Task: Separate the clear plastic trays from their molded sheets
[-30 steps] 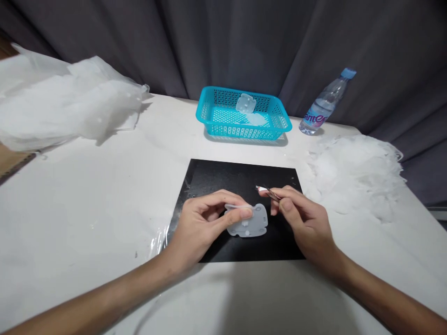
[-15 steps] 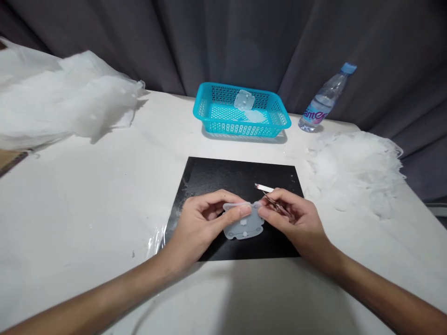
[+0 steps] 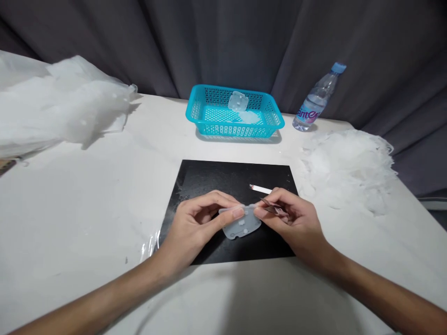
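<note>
A translucent, rounded-square plastic piece (image 3: 240,229) with small raised bumps and notched edges is held above the black mat (image 3: 223,179). My left hand (image 3: 202,218) pinches its upper left edge between thumb and fingers. At its upper right edge, the thumb and fingertips of my right hand (image 3: 291,218) are closed on the piece too. A thin, dark, shiny metal tool (image 3: 274,208) with pointed ends lies in the curl of my right fingers; its kind is unclear. Just beyond those fingers is a white stick (image 3: 260,189) with a dark reddish tip, partly hidden by the hand.
Behind the mat stands a blue perforated basket (image 3: 235,130) with translucent pieces (image 3: 238,101) inside. A water bottle (image 3: 312,104) is right of it. Thin whitish pieces are heaped (image 3: 349,167) at right, and a cloudy plastic bag (image 3: 70,102) lies at left.
The whole view has shifted slightly, so most things sit a little further left. The plastic piece is tilted differently between my hands, and the metal tool has turned in my right hand.
</note>
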`<state>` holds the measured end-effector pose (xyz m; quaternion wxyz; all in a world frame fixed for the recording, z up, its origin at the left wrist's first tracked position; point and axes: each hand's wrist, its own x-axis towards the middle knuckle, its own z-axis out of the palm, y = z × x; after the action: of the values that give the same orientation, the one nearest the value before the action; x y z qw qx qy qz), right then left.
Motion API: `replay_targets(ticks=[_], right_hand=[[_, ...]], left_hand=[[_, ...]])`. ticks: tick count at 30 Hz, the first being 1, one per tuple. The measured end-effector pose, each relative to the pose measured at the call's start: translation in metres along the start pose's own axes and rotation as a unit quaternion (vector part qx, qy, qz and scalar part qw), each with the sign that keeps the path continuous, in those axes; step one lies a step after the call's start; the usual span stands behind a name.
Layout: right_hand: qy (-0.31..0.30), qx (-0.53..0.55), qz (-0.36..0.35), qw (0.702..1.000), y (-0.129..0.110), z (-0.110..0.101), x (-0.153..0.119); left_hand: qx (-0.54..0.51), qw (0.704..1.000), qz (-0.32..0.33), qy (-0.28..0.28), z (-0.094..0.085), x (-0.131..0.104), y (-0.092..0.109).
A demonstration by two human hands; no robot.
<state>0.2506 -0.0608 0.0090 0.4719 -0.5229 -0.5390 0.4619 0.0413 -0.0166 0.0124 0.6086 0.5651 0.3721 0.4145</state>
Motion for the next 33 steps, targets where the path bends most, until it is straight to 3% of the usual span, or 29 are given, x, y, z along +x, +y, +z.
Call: replay_targets(ticks=[18,21,24,27,30,33], right_hand=[[-0.007,-0.057,-0.050,0.997,0.005,-0.004,0.000],[0.058,-0.069,-0.091,0.992,0.002,-0.014,0.011],[0.229,-0.091,-0.149,0.958,-0.008,-0.046,0.032],[0.395,-0.156,-0.237,0.874,-0.023,-0.099,0.048],[0.463,-0.253,-0.232,0.817,-0.029,-0.160,0.051],[0.486,-0.320,-0.171,0.795,-0.016,-0.208,0.049]], left_hand=[[0.034,0.999,0.018,-0.015,-0.003,0.001,-0.003],[0.061,0.998,0.004,0.001,-0.007,0.003,-0.005],[0.079,0.996,-0.003,0.035,-0.015,0.006,-0.006],[0.133,0.990,0.010,0.046,-0.028,0.012,-0.003],[0.209,0.974,0.042,0.076,-0.044,0.022,0.003],[0.266,0.956,0.075,0.099,-0.060,0.034,0.008]])
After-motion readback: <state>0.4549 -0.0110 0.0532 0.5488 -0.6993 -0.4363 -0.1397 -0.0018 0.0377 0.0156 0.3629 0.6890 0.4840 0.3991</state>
